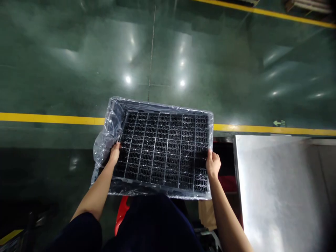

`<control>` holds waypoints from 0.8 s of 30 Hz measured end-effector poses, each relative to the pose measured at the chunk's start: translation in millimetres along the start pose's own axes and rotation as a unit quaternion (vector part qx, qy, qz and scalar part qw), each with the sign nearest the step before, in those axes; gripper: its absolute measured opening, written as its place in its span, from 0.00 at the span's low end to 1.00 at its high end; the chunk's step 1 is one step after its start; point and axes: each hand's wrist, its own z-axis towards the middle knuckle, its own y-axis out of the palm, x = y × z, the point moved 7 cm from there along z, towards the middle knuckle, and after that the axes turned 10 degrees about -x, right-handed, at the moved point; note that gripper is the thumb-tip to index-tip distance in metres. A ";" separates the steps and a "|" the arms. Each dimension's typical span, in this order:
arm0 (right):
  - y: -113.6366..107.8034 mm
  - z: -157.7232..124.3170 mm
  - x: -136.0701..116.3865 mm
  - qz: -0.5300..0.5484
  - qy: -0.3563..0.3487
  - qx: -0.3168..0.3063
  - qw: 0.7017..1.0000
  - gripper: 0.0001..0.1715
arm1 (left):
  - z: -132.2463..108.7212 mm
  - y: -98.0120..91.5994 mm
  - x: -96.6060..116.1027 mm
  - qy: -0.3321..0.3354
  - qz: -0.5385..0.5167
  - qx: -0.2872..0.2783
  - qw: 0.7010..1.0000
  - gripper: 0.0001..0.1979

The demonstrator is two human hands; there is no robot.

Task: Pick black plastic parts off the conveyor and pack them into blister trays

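Note:
A black tray point(160, 150) divided into a grid of compartments, with many small dark parts in them, lies inside a box lined with clear plastic film point(111, 117). My left hand point(114, 153) is closed on the tray's left edge, inside the lined box. On the other side, my right hand point(213, 163) grips the right edge, its thumb on top; whether it holds the tray alone or the box wall and film too, I cannot tell. The tray is slightly turned within the box, leaving a wider gap on the left.
A bare metal tabletop point(278, 189) stands to the right. Below the box show a red curved object point(122, 213) and brown cardboard point(207, 214). The green floor point(210, 70) carries yellow lines point(52, 118). A pallet-like stack point(309, 6) is at the far upper right.

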 end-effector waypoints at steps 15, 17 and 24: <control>35.5 -1.5 -4.5 -0.055 0.000 -0.007 0.998 0.17 | -6.0 2.2 -3.0 -0.067 0.073 0.126 0.987 0.17; 38.9 0.0 -6.4 -0.063 0.009 -0.016 0.998 0.16 | -6.4 2.6 -2.3 -0.073 0.084 0.138 0.984 0.17; 45.0 3.1 -11.8 -0.093 0.025 -0.048 0.994 0.13 | -7.1 2.9 5.8 -0.077 0.116 0.149 0.979 0.17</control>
